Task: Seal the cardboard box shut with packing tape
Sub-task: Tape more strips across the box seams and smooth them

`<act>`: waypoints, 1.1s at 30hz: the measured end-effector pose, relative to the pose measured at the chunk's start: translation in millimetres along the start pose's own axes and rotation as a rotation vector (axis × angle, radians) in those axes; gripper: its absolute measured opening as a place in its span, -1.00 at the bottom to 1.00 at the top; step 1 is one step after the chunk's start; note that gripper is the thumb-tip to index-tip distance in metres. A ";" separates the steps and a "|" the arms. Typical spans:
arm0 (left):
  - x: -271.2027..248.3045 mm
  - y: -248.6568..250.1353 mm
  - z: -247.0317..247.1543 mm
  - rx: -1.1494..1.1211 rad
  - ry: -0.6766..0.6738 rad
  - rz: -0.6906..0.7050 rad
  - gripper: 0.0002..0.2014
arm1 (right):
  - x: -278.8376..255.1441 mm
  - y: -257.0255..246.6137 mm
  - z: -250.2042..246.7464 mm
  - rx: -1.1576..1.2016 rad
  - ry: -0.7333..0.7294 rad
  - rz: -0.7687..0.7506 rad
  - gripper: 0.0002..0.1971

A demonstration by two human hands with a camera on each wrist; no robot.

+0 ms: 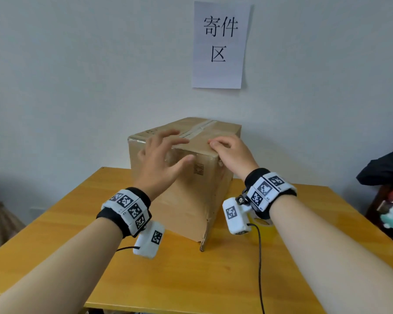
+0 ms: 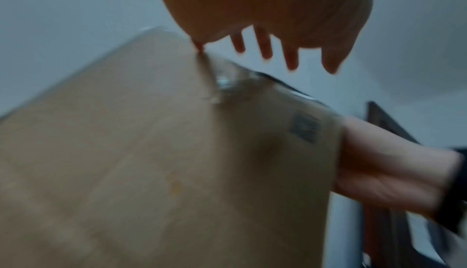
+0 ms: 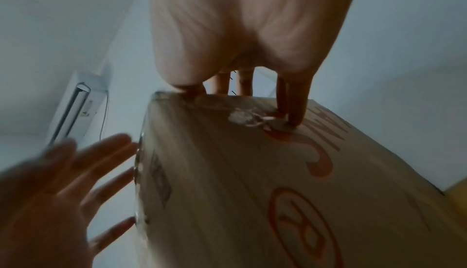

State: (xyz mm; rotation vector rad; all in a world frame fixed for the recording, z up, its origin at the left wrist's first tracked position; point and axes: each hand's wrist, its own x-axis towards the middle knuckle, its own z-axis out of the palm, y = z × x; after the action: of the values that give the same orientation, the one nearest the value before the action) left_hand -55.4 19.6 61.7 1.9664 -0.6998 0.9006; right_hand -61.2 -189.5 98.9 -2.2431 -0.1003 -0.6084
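Observation:
A closed brown cardboard box (image 1: 191, 189) stands on the yellow wooden table (image 1: 191, 279) against the wall. A strip of clear tape (image 1: 199, 128) runs along its top seam. My left hand (image 1: 166, 150) hovers at the near left of the top edge, fingers spread and blurred, holding nothing. My right hand (image 1: 229, 152) rests on the near right top corner, fingers pressing on the top (image 3: 294, 112). In the left wrist view my spread fingers (image 2: 265, 42) sit just above the box (image 2: 177, 152). A yellow tape roll (image 1: 262, 222) lies on the table under my right wrist, mostly hidden.
A paper sign (image 1: 219, 44) with printed characters hangs on the wall above the box. Dark clothing and bags (image 1: 386, 168) sit past the table's right edge. The box's near bottom corner (image 1: 204, 236) is torn and flares out. An air conditioner (image 3: 78, 108) is on the wall.

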 end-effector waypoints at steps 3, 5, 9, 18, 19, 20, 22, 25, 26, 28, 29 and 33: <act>5.5 25.5 10.2 0.153 -0.176 -0.007 -0.49 | -2.2 -5.4 -7.7 0.049 -0.021 -0.005 -0.75; 5.5 30.9 18.2 0.207 -0.221 -0.036 -0.51 | -6.7 -3.9 -11.2 0.112 -0.004 -0.012 -0.77; 5.4 32.9 18.9 0.175 -0.185 -0.044 -0.68 | -12.3 0.6 -14.5 0.154 0.015 -0.014 -0.76; 6.0 -15.8 -21.6 -0.158 -0.011 -0.054 -0.81 | 9.2 18.3 -9.7 -0.034 -0.057 0.098 -0.65; 7.7 -20.3 -27.7 -0.222 0.009 -0.112 -0.82 | 11.2 20.5 -10.0 -0.058 -0.047 0.113 -0.65; 9.5 -25.2 -32.7 -0.277 0.029 -0.166 -0.84 | 12.8 21.4 -11.1 -0.076 -0.033 0.125 -0.65; 13.5 -35.4 -39.6 -0.334 0.078 -0.229 -0.88 | 18.6 24.9 -12.4 -0.083 -0.007 0.155 -0.64; 21.8 -49.5 -44.2 -0.368 0.176 -0.319 -0.93 | 28.2 29.6 -16.7 -0.005 0.077 0.217 -0.63; 24.5 -54.4 -45.2 -0.379 0.224 -0.360 -0.93 | 31.5 31.4 -17.5 0.029 0.117 0.244 -0.64; 29.4 -68.4 -46.7 -0.370 0.332 -0.459 -0.80 | 35.7 35.1 -19.0 0.045 0.189 0.265 -0.65; 31.8 -75.7 -47.3 -0.355 0.378 -0.508 -0.76 | 37.6 37.3 -19.0 0.029 0.218 0.256 -0.65; 40.0 -92.1 -49.5 -0.315 0.480 -0.621 -0.63 | 43.6 46.5 -18.1 0.049 0.233 0.224 -0.61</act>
State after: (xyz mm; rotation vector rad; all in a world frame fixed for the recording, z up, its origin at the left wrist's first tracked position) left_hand 20.0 101.8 70.5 1.4654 0.0563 0.7664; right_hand -17.8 -239.5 97.4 -2.0826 0.2477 -0.7301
